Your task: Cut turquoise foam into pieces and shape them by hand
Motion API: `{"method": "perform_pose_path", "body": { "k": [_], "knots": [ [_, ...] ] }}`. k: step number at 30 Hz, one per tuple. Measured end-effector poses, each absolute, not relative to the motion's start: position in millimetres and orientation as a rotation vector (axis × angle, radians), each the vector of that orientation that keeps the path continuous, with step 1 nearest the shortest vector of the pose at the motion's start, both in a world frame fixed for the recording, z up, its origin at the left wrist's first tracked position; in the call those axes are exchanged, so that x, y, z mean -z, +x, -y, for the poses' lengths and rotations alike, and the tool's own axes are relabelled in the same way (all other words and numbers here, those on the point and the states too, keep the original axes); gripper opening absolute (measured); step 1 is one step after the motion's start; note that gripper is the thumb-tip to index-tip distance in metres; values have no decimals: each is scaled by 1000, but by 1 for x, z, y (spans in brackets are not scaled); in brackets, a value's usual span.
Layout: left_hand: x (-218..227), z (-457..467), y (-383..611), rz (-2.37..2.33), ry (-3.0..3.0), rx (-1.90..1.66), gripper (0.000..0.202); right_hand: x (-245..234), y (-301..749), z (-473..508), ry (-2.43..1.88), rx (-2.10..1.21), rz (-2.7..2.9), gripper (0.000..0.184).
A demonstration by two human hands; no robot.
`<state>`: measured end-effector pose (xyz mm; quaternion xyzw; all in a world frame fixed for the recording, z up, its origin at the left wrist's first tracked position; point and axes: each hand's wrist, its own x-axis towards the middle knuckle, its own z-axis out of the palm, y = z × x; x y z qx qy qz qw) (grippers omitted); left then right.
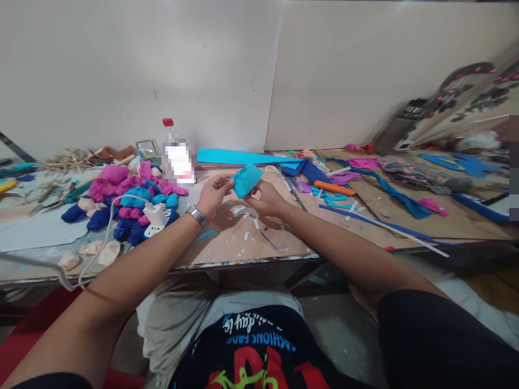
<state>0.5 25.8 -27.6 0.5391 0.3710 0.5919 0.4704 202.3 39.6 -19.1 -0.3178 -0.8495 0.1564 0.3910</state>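
A piece of turquoise crepe paper (247,181) is held up over the middle of the table, its left edge ruffled. My left hand (214,195) pinches that ruffled edge between thumb and fingers. Gripping the lower right side is my right hand (265,199), with its fingertips partly behind the paper. White paper scraps (245,212) lie on the table just below both hands. Behind them, a long turquoise paper strip (247,156) rests along the wall.
On the left, a heap of pink and blue crumpled paper pieces (109,186) surrounds a white charger (157,214) with its cable. A red-capped bottle (168,129) stands behind. An orange utility knife (334,188), blue strips (389,226) and brown cardboard (379,213) lie to the right.
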Motion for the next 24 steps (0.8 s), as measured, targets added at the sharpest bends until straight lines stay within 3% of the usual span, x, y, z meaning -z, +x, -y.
{"method": "perform_pose_path", "body": {
  "k": [2,4,6,12,24],
  "knots": [
    [28,-29,-2,-919,1455,-1512,48,20,205,-46,-792,-406,2142,12],
    [28,-30,-4,-964,1587,-1562,45,19,209,-51,-762,-429,2005,31],
    [26,-28,-6,-1064,1720,-1573,38,15,212,-52,-752,-473,1845,37],
    [22,-14,-2,-1176,2116,-1502,22,-1,214,-34,-615,-291,1989,30],
    [24,-13,-2,-1160,2164,-1454,25,12,210,-43,-625,-264,2078,17]
  ]
}}
